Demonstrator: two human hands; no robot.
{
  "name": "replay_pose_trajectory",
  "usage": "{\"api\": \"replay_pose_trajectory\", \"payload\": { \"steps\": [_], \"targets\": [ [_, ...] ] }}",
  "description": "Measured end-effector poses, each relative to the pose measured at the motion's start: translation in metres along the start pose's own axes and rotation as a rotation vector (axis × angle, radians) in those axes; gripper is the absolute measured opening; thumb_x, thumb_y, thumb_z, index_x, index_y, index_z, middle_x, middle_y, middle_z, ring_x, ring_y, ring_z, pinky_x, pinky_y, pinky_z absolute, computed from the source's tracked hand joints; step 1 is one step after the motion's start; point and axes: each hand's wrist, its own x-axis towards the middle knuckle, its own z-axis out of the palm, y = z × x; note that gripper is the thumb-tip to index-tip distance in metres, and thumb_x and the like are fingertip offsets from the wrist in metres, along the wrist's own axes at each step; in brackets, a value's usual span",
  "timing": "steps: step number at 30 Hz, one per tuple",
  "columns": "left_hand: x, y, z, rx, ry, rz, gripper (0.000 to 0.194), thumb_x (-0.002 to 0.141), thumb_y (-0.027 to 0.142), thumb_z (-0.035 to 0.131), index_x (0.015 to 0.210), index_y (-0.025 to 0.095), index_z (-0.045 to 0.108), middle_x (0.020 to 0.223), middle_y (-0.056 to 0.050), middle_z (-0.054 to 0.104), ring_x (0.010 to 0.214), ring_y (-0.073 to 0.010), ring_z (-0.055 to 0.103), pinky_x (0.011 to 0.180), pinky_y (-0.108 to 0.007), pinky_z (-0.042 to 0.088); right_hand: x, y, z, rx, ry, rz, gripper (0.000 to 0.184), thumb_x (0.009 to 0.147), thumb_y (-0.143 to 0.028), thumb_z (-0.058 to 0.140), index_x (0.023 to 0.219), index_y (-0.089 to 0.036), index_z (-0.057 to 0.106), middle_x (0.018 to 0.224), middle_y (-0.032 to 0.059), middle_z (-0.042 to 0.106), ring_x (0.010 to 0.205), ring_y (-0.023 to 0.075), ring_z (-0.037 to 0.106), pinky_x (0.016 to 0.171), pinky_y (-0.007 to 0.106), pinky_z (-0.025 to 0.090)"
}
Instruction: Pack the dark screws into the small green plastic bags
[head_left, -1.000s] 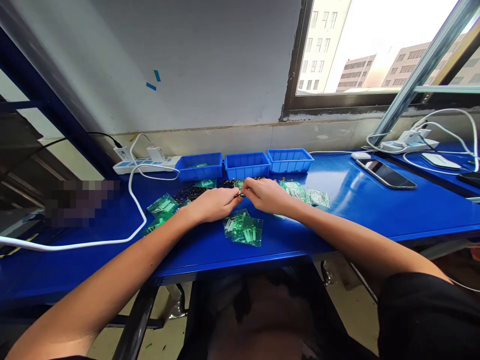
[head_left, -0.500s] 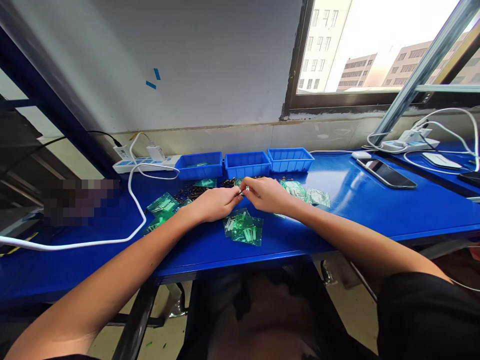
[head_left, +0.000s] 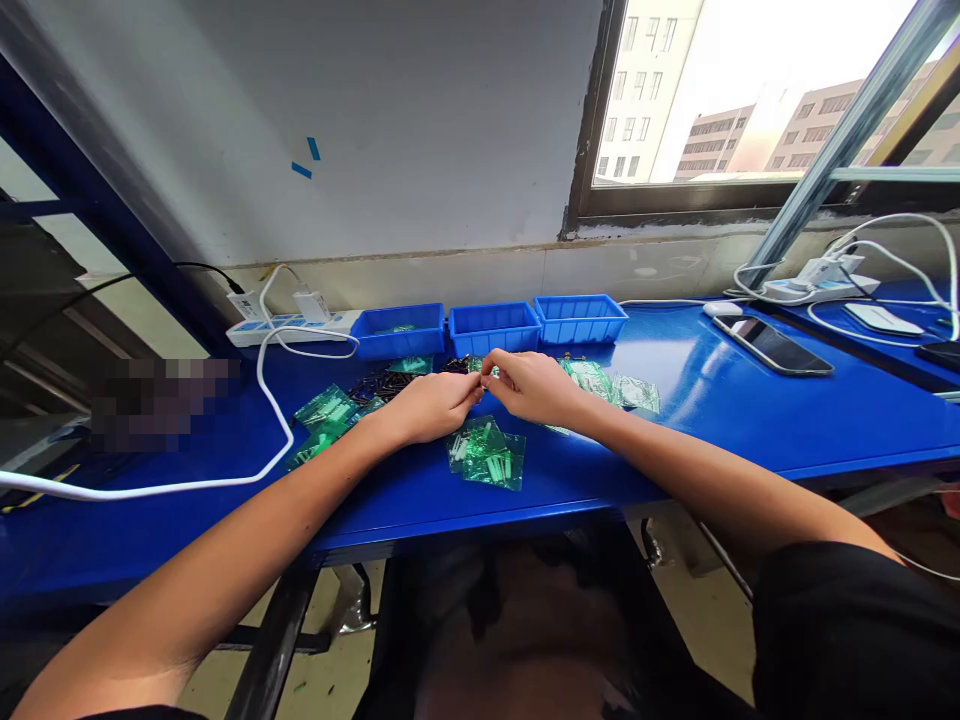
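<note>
My left hand (head_left: 435, 406) and my right hand (head_left: 529, 388) meet fingertip to fingertip above the middle of the blue table. Both are closed in a pinch. Whatever sits between them is tiny and mostly covered by the fingers; a small dark piece showed there earlier. Just below the hands lie green transparent bags (head_left: 491, 458) with white strips inside. A pile of thin black pieces (head_left: 382, 385) lies behind my left wrist, and small dark parts (head_left: 454, 366) lie beyond the fingertips. Beside my right wrist are more green bags (head_left: 589, 380).
Three blue bins (head_left: 495, 325) stand in a row along the wall. Further green bags (head_left: 324, 415) lie by my left forearm. A power strip (head_left: 300, 328) trails a white cable (head_left: 262, 385) across the left side. A phone (head_left: 772, 345) rests on the right.
My hands stay together in the same place, with only slight finger movement. The small dark piece that showed between the fingertips is now mostly hidden.
</note>
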Motion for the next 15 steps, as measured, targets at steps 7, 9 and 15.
{"api": "replay_pose_trajectory", "payload": {
  "steps": [7, 9, 15],
  "targets": [
    [0.002, -0.003, -0.001, -0.014, -0.018, 0.010, 0.033, 0.092, 0.034, 0.023, 0.093, 0.019, 0.052, 0.100, -0.009, 0.066, 0.090, -0.0254, 0.062, 0.074, -0.034, 0.046, -0.002, -0.001, -0.001, -0.046, -0.052, -0.017, 0.021, 0.089, -0.024, 0.039, 0.098, -0.019, 0.058, 0.086, 0.0047, 0.068, 0.076, 0.0181, 0.060, 0.055, 0.025, 0.026],
    [-0.002, -0.006, -0.010, -0.008, 0.008, -0.038, 0.032, 0.092, 0.036, 0.026, 0.095, 0.019, 0.053, 0.099, -0.008, 0.066, 0.089, -0.0255, 0.062, 0.075, -0.035, 0.046, -0.001, 0.000, -0.004, -0.067, -0.040, 0.009, 0.022, 0.088, -0.024, 0.039, 0.098, -0.018, 0.057, 0.085, 0.0052, 0.068, 0.074, 0.0182, 0.060, 0.055, 0.026, 0.025],
    [-0.041, 0.046, -0.023, -0.255, 0.528, 0.024, 0.030, 0.091, 0.036, 0.038, 0.110, 0.017, 0.052, 0.105, -0.008, 0.061, 0.100, -0.0239, 0.056, 0.088, -0.039, 0.046, 0.033, 0.017, -0.050, 0.018, 0.368, 0.116, 0.015, 0.087, -0.023, 0.040, 0.091, -0.017, 0.053, 0.080, 0.0056, 0.064, 0.070, 0.0155, 0.056, 0.062, 0.026, 0.034]
  ]
}}
